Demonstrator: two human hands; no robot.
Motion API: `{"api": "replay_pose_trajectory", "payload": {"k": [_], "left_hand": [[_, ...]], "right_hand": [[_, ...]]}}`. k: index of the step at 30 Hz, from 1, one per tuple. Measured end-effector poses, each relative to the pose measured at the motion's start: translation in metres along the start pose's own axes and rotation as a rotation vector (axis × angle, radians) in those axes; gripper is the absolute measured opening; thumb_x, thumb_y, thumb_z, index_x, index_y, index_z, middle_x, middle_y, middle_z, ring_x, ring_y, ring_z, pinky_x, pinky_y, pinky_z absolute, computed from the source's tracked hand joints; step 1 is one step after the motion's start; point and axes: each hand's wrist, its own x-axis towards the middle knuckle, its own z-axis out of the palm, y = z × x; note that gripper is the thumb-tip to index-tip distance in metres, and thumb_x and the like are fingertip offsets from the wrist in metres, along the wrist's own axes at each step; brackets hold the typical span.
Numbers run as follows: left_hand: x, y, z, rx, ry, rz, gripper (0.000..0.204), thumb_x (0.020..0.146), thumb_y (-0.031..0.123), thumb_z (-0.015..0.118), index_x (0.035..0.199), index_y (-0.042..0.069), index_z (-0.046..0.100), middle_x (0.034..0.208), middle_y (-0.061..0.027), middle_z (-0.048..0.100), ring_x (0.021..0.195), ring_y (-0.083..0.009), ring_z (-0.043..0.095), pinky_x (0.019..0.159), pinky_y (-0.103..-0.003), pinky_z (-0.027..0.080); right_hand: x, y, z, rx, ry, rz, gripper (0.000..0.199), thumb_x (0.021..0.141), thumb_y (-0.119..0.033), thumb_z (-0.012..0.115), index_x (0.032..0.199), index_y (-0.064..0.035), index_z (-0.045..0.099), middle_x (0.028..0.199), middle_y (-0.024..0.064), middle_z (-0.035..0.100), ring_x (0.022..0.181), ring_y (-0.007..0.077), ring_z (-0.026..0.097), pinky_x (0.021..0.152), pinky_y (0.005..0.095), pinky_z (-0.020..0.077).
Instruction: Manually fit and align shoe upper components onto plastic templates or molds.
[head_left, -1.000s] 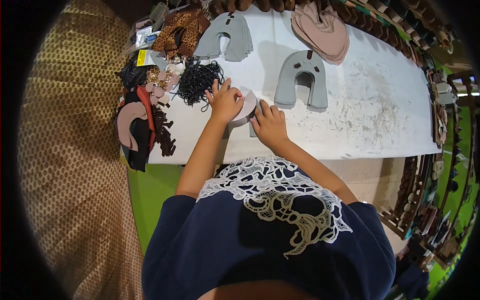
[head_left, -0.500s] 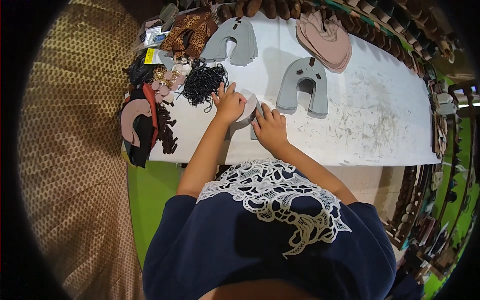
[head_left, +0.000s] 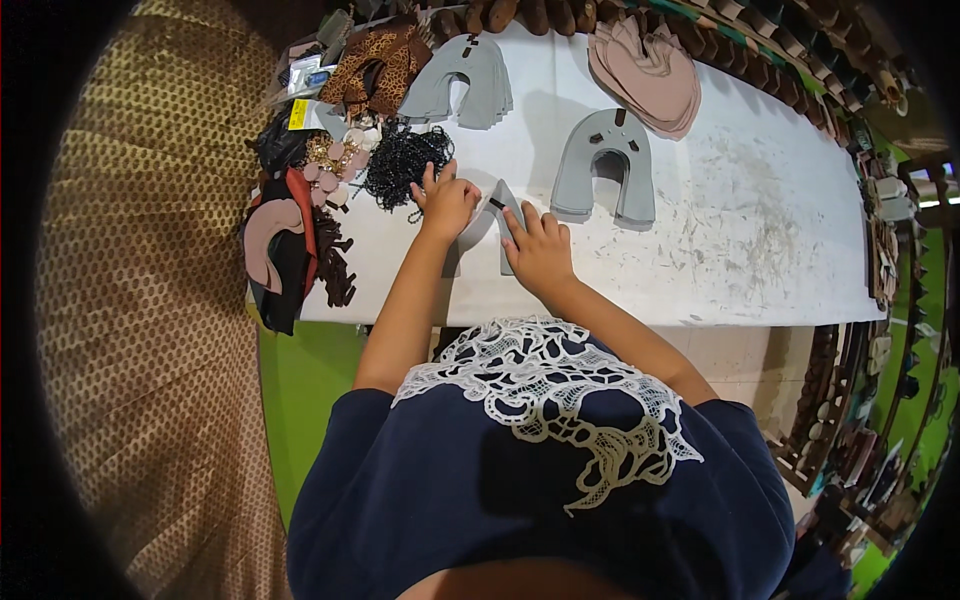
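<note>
A grey arch-shaped piece (head_left: 508,258) lies at the near edge of the table, partly covered by my hands. Its left side looks paler and seems slightly raised. My left hand (head_left: 446,205) pinches this side with the thumb, while its other fingers point up and apart. On the piece's right side rests my right hand (head_left: 543,250), fingers stretched out. A small dark strip (head_left: 497,202) sits on the arch just beside my right fingertips. Just beyond my left hand is a heap of black beaded strands (head_left: 405,165).
A stack of grey arches with dark tabs (head_left: 605,130) lies to the right, and more grey arches (head_left: 440,85) lie behind. Pink pieces (head_left: 655,85), leopard-print pieces (head_left: 350,75) and pink discs (head_left: 328,180) surround the white table (head_left: 740,220). Brown shoe-shaped forms (head_left: 535,15) line the far edge.
The pale flap by my left hand has come down and the dark strip now shows on the arch. My left hand has shifted slightly left; my right hand stays nearly still.
</note>
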Motion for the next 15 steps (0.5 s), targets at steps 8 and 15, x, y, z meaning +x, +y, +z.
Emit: {"api": "replay_pose_trajectory", "payload": {"k": [8,15], "left_hand": [[-0.003,0.014,-0.007,0.016,-0.009,0.073,0.011,0.075,0.026,0.068,0.079,0.016,0.07,0.142,-0.0107,0.037,0.134,-0.0417,0.019,0.101,-0.068,0.009],[0.003,0.002,0.002,0.018,0.021,0.048,0.01,0.075,0.025,0.067,0.076,0.015,0.069,0.141,-0.0093,0.038,0.134,-0.0414,0.021,0.101,-0.068,0.01]], "right_hand": [[0.002,0.002,0.0,-0.05,-0.056,-0.01,0.049,0.085,-0.035,0.051,0.13,-0.0173,0.049,0.127,0.0088,0.048,0.098,0.025,0.045,0.078,0.0392,0.0348],[0.007,-0.001,-0.007,-0.019,-0.088,-0.002,0.049,0.083,-0.034,0.053,0.13,-0.0195,0.05,0.121,0.0088,0.049,0.096,0.0255,0.046,0.077,0.0398,0.036]]}}
